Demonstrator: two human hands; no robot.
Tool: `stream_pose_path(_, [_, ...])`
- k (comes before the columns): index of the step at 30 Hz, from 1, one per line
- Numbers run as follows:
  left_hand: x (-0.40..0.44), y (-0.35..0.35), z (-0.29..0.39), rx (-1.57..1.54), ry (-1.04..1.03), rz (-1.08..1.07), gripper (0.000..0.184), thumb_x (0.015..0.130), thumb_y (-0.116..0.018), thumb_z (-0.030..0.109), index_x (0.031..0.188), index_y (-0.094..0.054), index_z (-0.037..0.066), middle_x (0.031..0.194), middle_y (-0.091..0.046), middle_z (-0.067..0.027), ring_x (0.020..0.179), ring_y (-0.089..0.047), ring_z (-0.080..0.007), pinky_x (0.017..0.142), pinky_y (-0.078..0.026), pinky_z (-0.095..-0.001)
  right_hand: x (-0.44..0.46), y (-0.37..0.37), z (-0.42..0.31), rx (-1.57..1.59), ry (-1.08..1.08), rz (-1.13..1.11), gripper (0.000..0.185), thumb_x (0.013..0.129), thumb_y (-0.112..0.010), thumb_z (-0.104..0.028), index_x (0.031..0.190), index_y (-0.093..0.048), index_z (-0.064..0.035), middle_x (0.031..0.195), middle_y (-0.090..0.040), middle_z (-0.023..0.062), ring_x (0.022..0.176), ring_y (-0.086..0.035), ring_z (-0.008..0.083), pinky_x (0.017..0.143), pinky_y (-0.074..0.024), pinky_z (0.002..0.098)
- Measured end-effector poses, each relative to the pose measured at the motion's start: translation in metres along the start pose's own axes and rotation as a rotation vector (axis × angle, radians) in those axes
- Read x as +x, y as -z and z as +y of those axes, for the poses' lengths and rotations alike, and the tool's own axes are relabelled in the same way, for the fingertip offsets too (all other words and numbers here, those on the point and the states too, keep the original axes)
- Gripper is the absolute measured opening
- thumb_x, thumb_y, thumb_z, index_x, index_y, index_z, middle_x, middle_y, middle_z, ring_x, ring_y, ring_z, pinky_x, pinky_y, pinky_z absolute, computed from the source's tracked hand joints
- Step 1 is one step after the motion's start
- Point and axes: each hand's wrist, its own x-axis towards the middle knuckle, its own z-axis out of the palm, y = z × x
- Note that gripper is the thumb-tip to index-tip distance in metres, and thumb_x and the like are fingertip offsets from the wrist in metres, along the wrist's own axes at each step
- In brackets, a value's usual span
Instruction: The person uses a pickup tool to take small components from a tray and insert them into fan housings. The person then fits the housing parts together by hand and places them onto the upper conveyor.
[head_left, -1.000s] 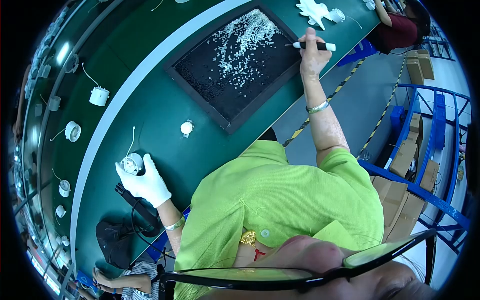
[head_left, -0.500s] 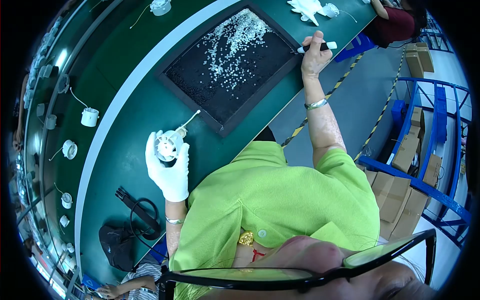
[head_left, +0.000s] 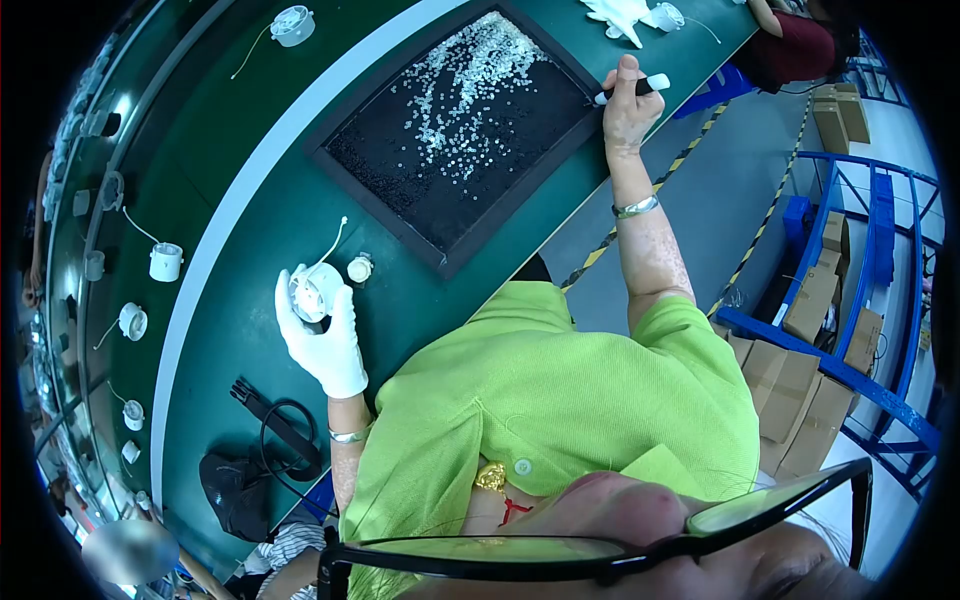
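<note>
My left hand (head_left: 325, 345), in a white glove, closes around a small white fan unit (head_left: 313, 292) above the green bench. From the fan unit a thin white cable sticks out toward the tray. A small cream-coloured round part (head_left: 360, 267) lies on the bench just right of that hand, apart from it. In my bare right hand (head_left: 630, 118) is a short pen-like tool (head_left: 648, 86), black with white ends, held beside the tray's right corner. The black-framed tray (head_left: 400, 228) holds a spread of tiny whitish pieces (head_left: 480, 60) and dark ones near its left corner.
Several white fan units (head_left: 166, 262) with cables sit on the green strip beyond a white line. A white glove (head_left: 620, 15) lies at the top. A black bag (head_left: 232, 490) with straps is near the bench's lower end. Blue racks (head_left: 870, 370) with cartons stand right. Other people are nearby.
My left hand has moved slightly left with the fan unit, and its cable has swung left. The cream-coloured part now shows clear of the hand. My right hand is almost still.
</note>
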Motion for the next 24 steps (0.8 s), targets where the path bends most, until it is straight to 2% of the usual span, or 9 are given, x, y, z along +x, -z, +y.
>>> stream_pose_path(6, [0.0, -0.001, -0.003, 0.008, -0.003, -0.006, 0.069, 0.073, -0.075, 0.002, 0.135, -0.046, 0.004, 0.126, -0.058, -0.016, 0.11, -0.058, -0.0243, 0.098, -0.044, -0.0338, 0.006, -0.006, -0.009, -0.097, 0.021, -0.099, 0.053, 0.092, -0.059, -0.044, 0.059, -0.062, -0.0019, 0.056, -0.058, 0.0006, 0.053, -0.049, 0.0125, 0.057, -0.0409, 0.0238])
stream_pose_path(11, [0.0, 0.0, -0.004, -0.023, -0.007, -0.001, 0.069, 0.072, -0.076, 0.003, 0.135, -0.046, 0.003, 0.126, -0.058, -0.0156, 0.109, -0.058, -0.0244, 0.098, -0.044, -0.0333, 0.019, -0.013, -0.02, -0.224, -0.064, -0.23, 0.053, 0.091, -0.06, -0.045, 0.057, -0.061, -0.0038, 0.055, -0.059, 0.0008, 0.053, -0.051, 0.0122, 0.054, -0.0418, 0.0247])
stream_pose_path(15, [-0.002, -0.002, -0.008, -0.01, -0.019, 0.025, 0.068, 0.073, -0.076, 0.006, 0.134, -0.046, 0.003, 0.125, -0.058, -0.0155, 0.11, -0.058, -0.0248, 0.096, -0.044, -0.033, 0.031, -0.015, -0.008, 0.17, -0.352, -0.144, 0.056, 0.091, -0.058, -0.049, 0.059, -0.062, -0.0032, 0.054, -0.061, 0.0062, 0.044, -0.047, 0.0108, 0.045, -0.0381, 0.023])
stream_pose_path(16, [-0.003, -0.002, -0.008, -0.014, -0.02, 0.033, 0.068, 0.073, -0.076, 0.006, 0.134, -0.046, 0.003, 0.125, -0.058, -0.0155, 0.11, -0.058, -0.0248, 0.096, -0.044, -0.033, 0.033, -0.012, -0.009, 0.173, -0.345, -0.148, 0.056, 0.091, -0.058, -0.049, 0.059, -0.062, -0.0032, 0.054, -0.061, 0.0062, 0.044, -0.047, 0.0108, 0.045, -0.0381, 0.023])
stream_pose_path(19, [-0.005, -0.002, -0.003, -0.057, -0.067, -0.016, 0.065, 0.073, -0.076, 0.007, 0.131, -0.048, 0.002, 0.123, -0.059, -0.0154, 0.107, -0.059, -0.0249, 0.095, -0.045, -0.0327, 0.039, -0.006, -0.012, 0.531, -0.523, -0.212, 0.057, 0.093, -0.055, -0.049, 0.061, -0.061, -0.0035, 0.061, -0.063, 0.0106, 0.043, -0.044, 0.01, 0.042, -0.0354, 0.0217])
stream_pose_path(20, [-0.007, 0.0, -0.001, -0.064, -0.076, -0.023, 0.064, 0.073, -0.076, 0.007, 0.13, -0.049, 0.002, 0.123, -0.06, -0.0154, 0.107, -0.059, -0.0249, 0.094, -0.045, -0.0326, 0.04, -0.007, -0.012, 0.653, -0.59, -0.245, 0.057, 0.094, -0.054, -0.049, 0.061, -0.06, -0.0036, 0.064, -0.064, 0.0121, 0.043, -0.043, 0.0097, 0.041, -0.0345, 0.0213])
stream_pose_path(22, [-0.005, 0.003, 0.014, 0.106, -0.163, -0.104, 0.062, 0.071, -0.076, 0.007, 0.127, -0.051, 0.001, 0.118, -0.061, -0.015, 0.101, -0.061, -0.0261, 0.091, -0.047, -0.0334, 0.041, -0.009, -0.007, 0.958, -0.637, -0.476, 0.058, 0.095, -0.05, -0.051, 0.063, -0.059, -0.0036, 0.074, -0.064, 0.0168, 0.044, -0.042, 0.0094, 0.038, -0.0302, 0.0203])
stream_pose_path(24, [0.001, -0.003, 0.001, 0.198, -0.25, -0.213, 0.062, 0.069, -0.078, 0.012, 0.124, -0.053, 0.001, 0.113, -0.063, -0.0125, 0.092, -0.062, -0.0284, 0.086, -0.047, -0.0342, 0.024, -0.022, -0.037, 1.064, -0.702, -0.618, 0.061, 0.095, -0.048, -0.054, 0.061, -0.057, -0.004, 0.076, -0.063, 0.0165, 0.046, -0.044, 0.0112, 0.04, -0.0333, 0.022])
